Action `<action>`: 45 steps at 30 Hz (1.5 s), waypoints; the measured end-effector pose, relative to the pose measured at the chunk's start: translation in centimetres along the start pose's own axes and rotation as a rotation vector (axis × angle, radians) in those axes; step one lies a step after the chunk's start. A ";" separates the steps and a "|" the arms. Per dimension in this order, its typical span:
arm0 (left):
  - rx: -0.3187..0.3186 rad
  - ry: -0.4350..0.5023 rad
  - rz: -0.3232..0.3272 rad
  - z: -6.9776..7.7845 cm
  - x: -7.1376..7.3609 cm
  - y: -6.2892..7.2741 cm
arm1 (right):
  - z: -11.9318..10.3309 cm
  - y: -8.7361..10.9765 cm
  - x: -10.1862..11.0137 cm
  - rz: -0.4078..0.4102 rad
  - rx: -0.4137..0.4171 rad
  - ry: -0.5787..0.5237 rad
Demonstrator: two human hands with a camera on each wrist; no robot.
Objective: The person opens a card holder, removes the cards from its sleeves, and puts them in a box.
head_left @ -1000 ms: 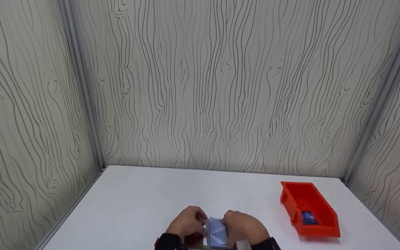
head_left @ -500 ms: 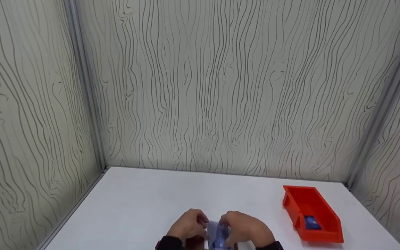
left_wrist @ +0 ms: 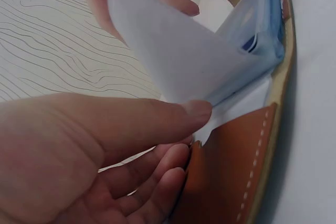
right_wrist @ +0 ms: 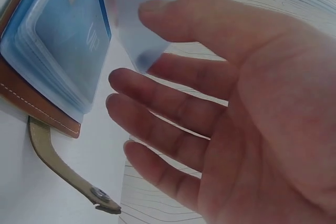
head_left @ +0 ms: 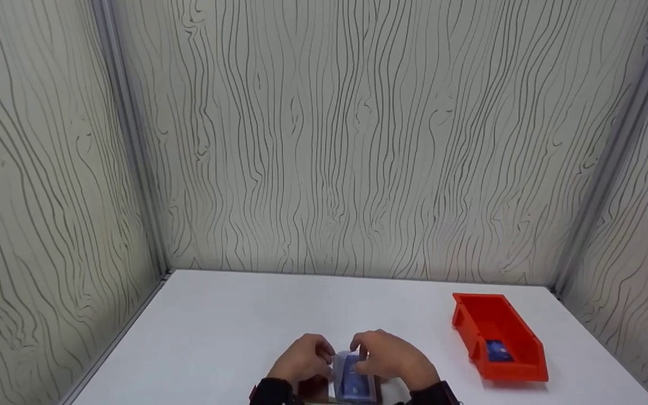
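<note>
A brown leather card holder (left_wrist: 226, 166) with clear plastic sleeves lies opened out at the table's near side. My left hand (head_left: 303, 360) grips its left cover at the edge, thumb on top and fingers behind. My right hand (head_left: 390, 359) pinches a raised clear sleeve (left_wrist: 163, 45) between thumb and index finger, the other fingers spread loosely. Beneath the right hand a blue card (head_left: 356, 383) shows inside the stack of sleeves (right_wrist: 58, 40). A strap (right_wrist: 58, 161) with a metal snap extends from the cover. In the head view the hands hide part of the holder.
A red plastic bin (head_left: 512, 371) stands on the right of the white table (head_left: 234, 320), with a blue card (head_left: 498, 350) inside. Wood-grain patterned panels (head_left: 324, 140) enclose the table at the back and both sides.
My right hand has shifted slightly left and up, and a clear sleeve has turned toward the left, leaving the blue card plainer to see. My left hand stays nearly in place.
</note>
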State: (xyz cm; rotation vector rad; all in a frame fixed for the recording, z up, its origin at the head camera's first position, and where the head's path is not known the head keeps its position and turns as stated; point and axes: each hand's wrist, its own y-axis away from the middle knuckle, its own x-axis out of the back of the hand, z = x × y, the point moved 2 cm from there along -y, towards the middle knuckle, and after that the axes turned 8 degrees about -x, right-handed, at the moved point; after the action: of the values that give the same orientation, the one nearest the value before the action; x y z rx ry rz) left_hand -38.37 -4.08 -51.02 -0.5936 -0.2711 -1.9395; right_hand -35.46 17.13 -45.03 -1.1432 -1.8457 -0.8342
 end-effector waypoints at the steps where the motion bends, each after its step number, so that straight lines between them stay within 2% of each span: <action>1: -0.003 0.005 0.009 0.3 0.1 0.2 | 0.0 -0.1 0.0 0.020 0.012 0.006; 5: 0.017 0.015 0.020 0.4 0.2 0.4 | 0.1 -0.3 0.0 0.083 0.053 0.015; 8: 0.008 -0.004 0.006 0.0 0.3 0.4 | 0.2 -0.4 0.0 0.121 0.079 0.006; 13: -0.066 -0.005 -0.006 -0.4 0.8 0.0 | 0.2 -0.6 0.2 0.176 0.084 -0.032; 15: -0.084 0.014 0.013 -0.1 1.1 -0.2 | 0.1 -0.7 0.3 0.181 0.067 -0.038; 19: -0.079 0.018 0.066 0.7 1.6 0.2 | -0.1 -0.7 0.0 0.182 0.050 -0.029; 22: -0.064 0.038 0.089 1.3 2.0 0.5 | -0.5 -0.8 -0.5 0.170 0.071 -0.032; 28: -0.024 0.127 0.074 1.7 2.6 1.0 | -1.4 -1.4 -1.9 0.076 0.100 -0.074; 37: 0.026 0.124 0.110 1.8 4.2 1.6 | -2.7 -2.2 -3.8 -0.004 0.146 -0.033; 45: 0.035 0.123 0.116 1.2 4.3 1.6 | -3.1 -2.4 -4.8 0.011 0.218 0.077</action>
State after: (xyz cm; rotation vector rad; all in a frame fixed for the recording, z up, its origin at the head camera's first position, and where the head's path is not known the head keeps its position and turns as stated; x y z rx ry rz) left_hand -38.03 -7.63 -47.90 -0.4558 -0.1885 -1.8473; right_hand -35.50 11.70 -48.02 -0.9707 -1.8155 -0.6438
